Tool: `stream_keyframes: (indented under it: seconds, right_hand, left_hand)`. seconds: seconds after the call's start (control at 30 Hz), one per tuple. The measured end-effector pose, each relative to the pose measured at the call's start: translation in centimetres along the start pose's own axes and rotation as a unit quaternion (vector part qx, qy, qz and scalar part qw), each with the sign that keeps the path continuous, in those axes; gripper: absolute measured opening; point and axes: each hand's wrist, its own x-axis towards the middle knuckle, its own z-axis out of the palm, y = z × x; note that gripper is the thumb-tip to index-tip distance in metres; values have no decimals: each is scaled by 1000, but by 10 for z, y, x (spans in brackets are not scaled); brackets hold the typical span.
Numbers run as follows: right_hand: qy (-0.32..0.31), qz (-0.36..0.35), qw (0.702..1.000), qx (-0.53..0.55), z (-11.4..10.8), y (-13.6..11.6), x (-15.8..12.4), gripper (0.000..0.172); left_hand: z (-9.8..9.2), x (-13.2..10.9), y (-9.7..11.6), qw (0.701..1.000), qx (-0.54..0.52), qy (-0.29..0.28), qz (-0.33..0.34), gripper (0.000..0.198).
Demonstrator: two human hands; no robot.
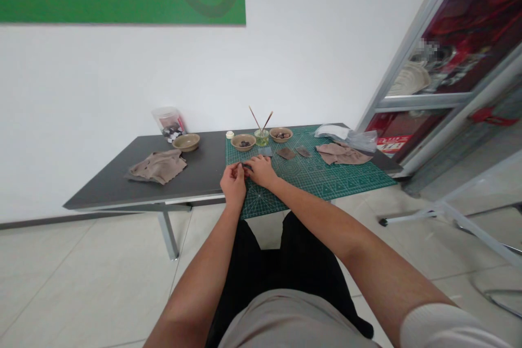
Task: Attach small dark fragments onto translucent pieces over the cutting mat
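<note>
Together, two hands (261, 171), one piece (247, 166), three bowls (187, 145)

One head-worn view, facing forward and down, whole table (206, 173) in frame

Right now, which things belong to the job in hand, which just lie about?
Likely the job:
small dark piece at left hand and right hand
green mat
nearer bowl of dark pieces

Likely just lying about:
plastic tub
plastic bag
cloth on dark tabletop

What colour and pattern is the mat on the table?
Green mat with pale grid lines; head view.
</note>
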Motion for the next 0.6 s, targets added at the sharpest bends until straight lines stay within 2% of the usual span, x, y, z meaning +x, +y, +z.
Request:
stream_keyframes:
  seconds: [0.13,0.27,0.33,0.47,0.53,0.6]
  right_hand:
    - [14,-17,999,24,-2,-1,-3,33]
    - [84,-16,995,54,-21,7,-1,34]
    - [139,17,987,80,-37,23,5,32]
    - [234,155,946,161,-61,72,26,31]
    - [238,212,930,185,-67,94,39,40]
    - [202,212,936,198,-70,109,52,53]
  left_hand:
    - [0,0,4,1000,-1,6,-13,26]
    - [-2,1,3,999,8,42,0,30]
    - [-3,2,1,999,9,29,20,29]
    - [-3,2,1,999,24,-7,43,29]
    - [-2,1,1,998,19,-29,44,31]
    - [-2,1,1,998,7,-47,39,32]
